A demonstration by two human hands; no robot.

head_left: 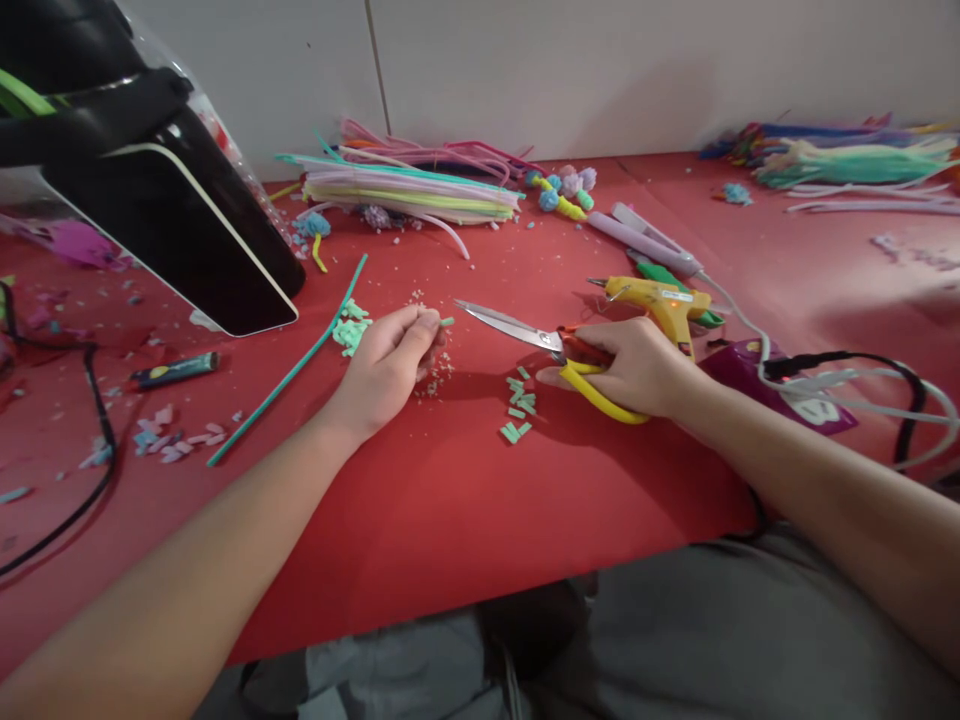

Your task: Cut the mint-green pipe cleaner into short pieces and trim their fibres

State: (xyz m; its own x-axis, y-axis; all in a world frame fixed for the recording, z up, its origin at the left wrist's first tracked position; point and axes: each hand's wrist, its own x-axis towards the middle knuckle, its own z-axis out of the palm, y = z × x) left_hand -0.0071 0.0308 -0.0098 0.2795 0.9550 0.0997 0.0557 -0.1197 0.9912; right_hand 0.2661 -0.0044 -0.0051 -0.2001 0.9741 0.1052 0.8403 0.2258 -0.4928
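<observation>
Showing two bare hands low over a red table point(420, 520), read from left to right. A black slanted device point(180, 230) stands at 10 o'clock from the left hand. A long green stem point(292, 370) lies untouched on the table at 9 o'clock, just beside the wrist.

The left hand point(386, 365) is palm-down with its wrist resting on the table. Its fingers are curled closed, and thumb and fingertips pinch a short green stub point(447, 321) whose tip shows at 2 o'clock of the knuckles. The stub is judged very light and fuzzy, soft over a bendable core. It is not fragile but is easily dropped, so it is best pinched close to one end, leaving the free tip clear.

The scissors point(510, 327) point toward 10 o'clock, their tips near the stub but apart from it, and the blades seem almost together. Cut green bits point(517, 412) lie between the hands, at 6 o'clock of the blades.

The right hand point(637, 365) is closed through the yellow handle loops, its forearm entering from 4 o'clock. The scissors are judged rigid and sharp, to be held by the loops only. A yellow glue gun point(660, 298) lies at 12 o'clock of this hand.
</observation>
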